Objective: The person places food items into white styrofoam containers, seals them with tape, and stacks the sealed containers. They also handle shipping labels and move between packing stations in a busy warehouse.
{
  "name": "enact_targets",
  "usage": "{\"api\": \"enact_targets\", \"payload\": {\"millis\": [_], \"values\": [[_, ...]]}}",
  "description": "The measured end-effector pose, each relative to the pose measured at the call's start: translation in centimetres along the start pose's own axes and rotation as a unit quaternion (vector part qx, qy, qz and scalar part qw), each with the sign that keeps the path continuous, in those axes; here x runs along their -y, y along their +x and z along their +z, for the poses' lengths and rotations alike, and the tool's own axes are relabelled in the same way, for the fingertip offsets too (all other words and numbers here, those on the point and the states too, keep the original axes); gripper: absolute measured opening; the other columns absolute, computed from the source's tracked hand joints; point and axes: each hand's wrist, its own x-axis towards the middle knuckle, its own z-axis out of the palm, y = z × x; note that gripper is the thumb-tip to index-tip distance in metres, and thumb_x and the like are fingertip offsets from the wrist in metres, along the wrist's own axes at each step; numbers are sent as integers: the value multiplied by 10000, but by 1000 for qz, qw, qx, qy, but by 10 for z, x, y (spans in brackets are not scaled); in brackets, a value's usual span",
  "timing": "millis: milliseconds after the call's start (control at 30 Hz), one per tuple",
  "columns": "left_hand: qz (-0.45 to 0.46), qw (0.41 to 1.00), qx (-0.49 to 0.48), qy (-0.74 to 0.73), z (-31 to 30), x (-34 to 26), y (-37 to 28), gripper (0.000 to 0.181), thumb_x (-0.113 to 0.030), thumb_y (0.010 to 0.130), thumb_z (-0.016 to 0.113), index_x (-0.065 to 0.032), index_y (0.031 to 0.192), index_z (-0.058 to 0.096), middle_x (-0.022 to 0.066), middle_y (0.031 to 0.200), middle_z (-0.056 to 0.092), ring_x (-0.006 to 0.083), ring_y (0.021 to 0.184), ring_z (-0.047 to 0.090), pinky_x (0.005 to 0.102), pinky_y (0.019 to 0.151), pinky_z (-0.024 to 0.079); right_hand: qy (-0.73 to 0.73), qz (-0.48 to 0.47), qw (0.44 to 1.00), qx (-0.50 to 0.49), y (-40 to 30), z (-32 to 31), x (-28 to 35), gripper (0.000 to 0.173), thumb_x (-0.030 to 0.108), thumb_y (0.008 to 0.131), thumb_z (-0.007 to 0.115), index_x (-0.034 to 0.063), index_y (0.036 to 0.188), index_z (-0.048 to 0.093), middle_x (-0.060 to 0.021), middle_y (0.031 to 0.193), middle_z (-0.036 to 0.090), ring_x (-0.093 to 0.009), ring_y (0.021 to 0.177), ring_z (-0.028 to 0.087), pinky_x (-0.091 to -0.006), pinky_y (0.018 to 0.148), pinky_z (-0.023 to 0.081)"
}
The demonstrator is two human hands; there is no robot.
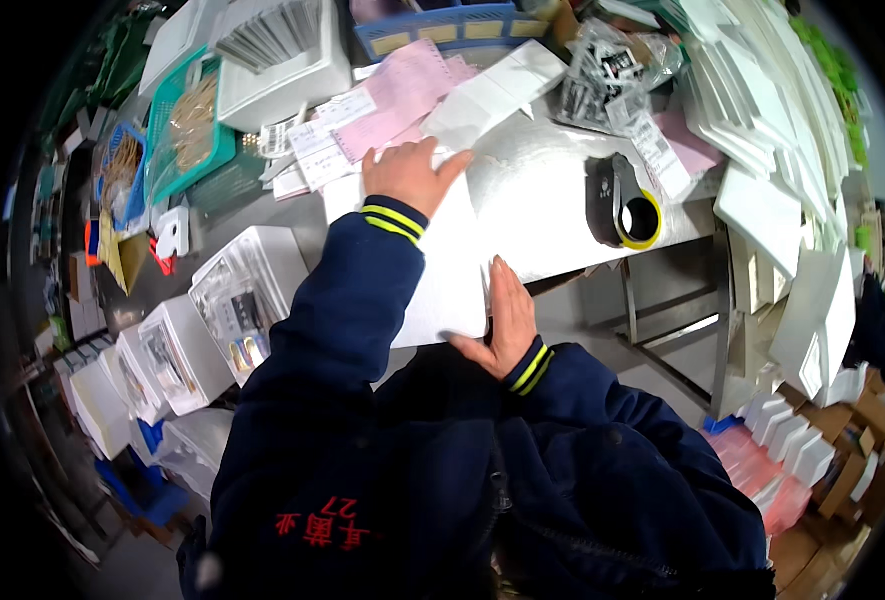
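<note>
A white rectangular foam box or lid (446, 277), too brightly lit to tell which, lies at the table edge before me. My left hand (410, 176) rests on its far part, palm down with the fingers spread. Against its near right corner stands my right hand (506, 319), fingers straight and together, thumb apart along the near edge. To the right, a black tape dispenser with a yellow-edged tape roll (641, 219) sits on the metal table (555, 180). Pink forms (397, 90) and a folded white sheet (491, 94) lie beyond my left hand.
Open foam boxes with packed goods (236, 307) stand at the left, near a green basket (225, 142). Stacked white foam lids (757, 112) rise at the right. A plastic bag of sachets (603, 75) lies at the back. Cardboard boxes (855, 450) are at lower right.
</note>
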Motion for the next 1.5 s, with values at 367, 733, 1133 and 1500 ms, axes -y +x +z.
{"api": "enact_targets", "payload": {"millis": [367, 733, 1133, 1500], "values": [[-66, 997, 41, 8, 20, -6, 23, 380, -416, 832, 473, -84, 722, 624, 143, 692, 617, 358, 679, 589, 442, 611, 457, 276, 198, 940, -13, 28, 4, -12, 533, 192, 848, 500, -99, 1253, 311, -299, 1249, 390, -411, 1183, 358, -384, 1000, 293], [-140, 989, -8, 47, 34, -5, 33, 513, -475, 896, 339, -88, 720, 627, 178, 688, 612, 399, 644, 573, 487, 591, 445, 300, 159, 939, -57, 33, 20, -40, 510, 266, 828, 579, -35, 1214, 436, -231, 1261, 405, -367, 1137, 394, -381, 974, 308], [84, 970, -133, 186, 41, -7, 0, 398, -369, 861, 495, -129, 546, 521, 85, 485, 531, 293, 424, 527, 398, 399, 416, -338, 143, 930, -30, 10, -94, -219, 356, 264, 656, 698, 40, 885, 543, -131, 780, 592, -280, 813, 568, -469, 917, 355], [8, 992, -105, 71, 36, -23, -29, 370, -290, 833, 556, -90, 530, 482, 82, 532, 532, 301, 477, 521, 391, 418, 399, 712, 424, 546, -121, 67, -46, -128, 424, 497, 815, 504, 84, 722, 530, 4, 511, 431, -132, 460, 420, -256, 464, 376]]}}
